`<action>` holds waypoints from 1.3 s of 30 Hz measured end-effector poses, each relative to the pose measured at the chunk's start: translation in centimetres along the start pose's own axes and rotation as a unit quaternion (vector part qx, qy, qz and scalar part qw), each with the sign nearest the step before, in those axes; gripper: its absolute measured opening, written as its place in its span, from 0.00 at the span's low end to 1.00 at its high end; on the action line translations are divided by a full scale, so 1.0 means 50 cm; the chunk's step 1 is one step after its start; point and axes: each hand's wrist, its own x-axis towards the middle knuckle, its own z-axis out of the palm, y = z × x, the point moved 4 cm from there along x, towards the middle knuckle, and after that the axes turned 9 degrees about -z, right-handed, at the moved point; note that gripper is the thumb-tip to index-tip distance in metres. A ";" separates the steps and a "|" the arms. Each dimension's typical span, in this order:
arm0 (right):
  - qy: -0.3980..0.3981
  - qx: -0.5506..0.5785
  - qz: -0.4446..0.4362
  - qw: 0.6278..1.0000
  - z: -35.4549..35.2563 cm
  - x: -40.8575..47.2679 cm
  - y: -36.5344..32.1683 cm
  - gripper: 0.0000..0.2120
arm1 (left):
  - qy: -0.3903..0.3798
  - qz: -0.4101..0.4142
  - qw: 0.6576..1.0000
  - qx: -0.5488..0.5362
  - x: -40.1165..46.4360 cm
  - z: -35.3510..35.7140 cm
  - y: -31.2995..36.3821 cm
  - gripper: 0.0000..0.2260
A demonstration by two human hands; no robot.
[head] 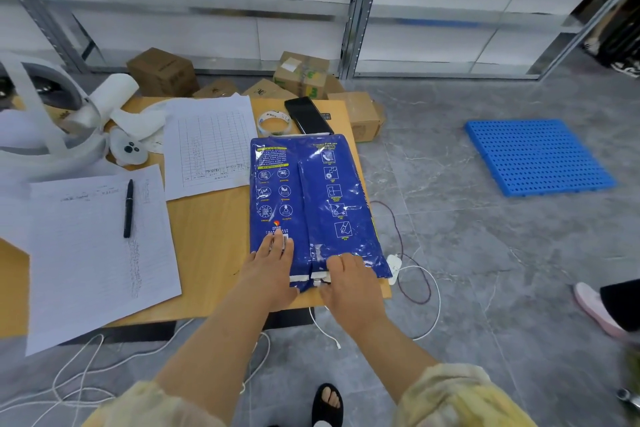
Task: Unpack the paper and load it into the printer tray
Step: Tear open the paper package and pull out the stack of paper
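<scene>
A ream of paper in a glossy blue wrapper [311, 198] lies flat on the right part of the wooden table [211, 253], seam side up, with white icons and text. My left hand [273, 270] rests flat on the wrapper's near left corner, fingers spread over a barcode. My right hand [349, 282] presses on the near right end, fingers curled at the folded end flap next to the centre seam. No printer or printer tray is in view.
On the table lie loose sheets [207, 146], a lined page with a black pen [129, 208], a tape roll [275, 122], a black phone [308, 114] and a white headset [52, 121]. Cardboard boxes [301, 74] sit behind. A blue plastic pallet [538, 156] and cables [415, 274] lie on the floor.
</scene>
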 end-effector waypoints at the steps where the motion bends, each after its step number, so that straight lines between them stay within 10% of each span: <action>1: 0.003 -0.006 0.004 1.000 0.004 0.004 0.001 0.22 | 0.002 0.001 1.000 0.002 0.000 0.000 0.000 0.41; 13: -0.010 -0.050 -0.039 0.998 0.006 0.017 0.033 0.32 | -0.002 -0.001 1.000 -0.007 0.002 0.003 -0.002 0.40; 31: 0.026 -0.027 -0.144 0.989 -0.002 0.009 0.056 0.20 | 0.012 0.000 1.000 -0.007 0.003 0.009 -0.002 0.40; 39: 0.184 0.214 0.036 0.959 -0.052 0.026 0.130 0.04 | 0.019 0.001 1.000 -0.007 0.004 0.015 -0.005 0.42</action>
